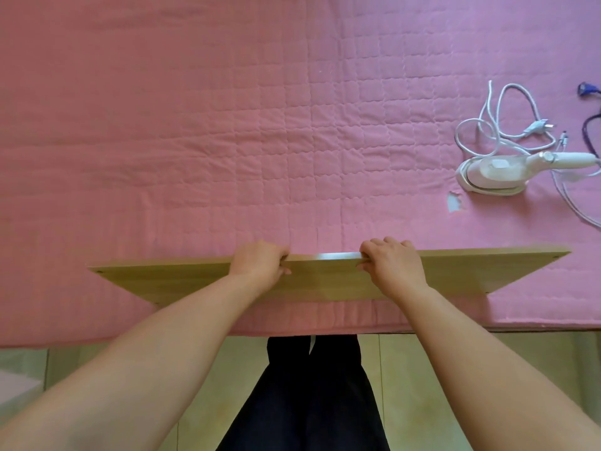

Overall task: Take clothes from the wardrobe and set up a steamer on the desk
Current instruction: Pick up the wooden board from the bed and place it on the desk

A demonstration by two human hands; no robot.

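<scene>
A light wooden board (182, 281) is held on edge over the near part of a pink quilted bed cover (227, 141). My left hand (260, 260) and my right hand (392, 260) both grip its top edge near the middle, fingers curled over it. A white handheld steamer (497, 172) lies on its side at the right of the cover, well apart from both hands. Its white cord (494, 125) is coiled loosely behind it. No clothes are in view.
A dark blue cable (590, 122) and a blue plug lie at the far right edge. A small tear (455, 201) shows in the cover near the steamer. Below the bed edge are pale floor tiles (422, 385) and my dark trousers (312, 402).
</scene>
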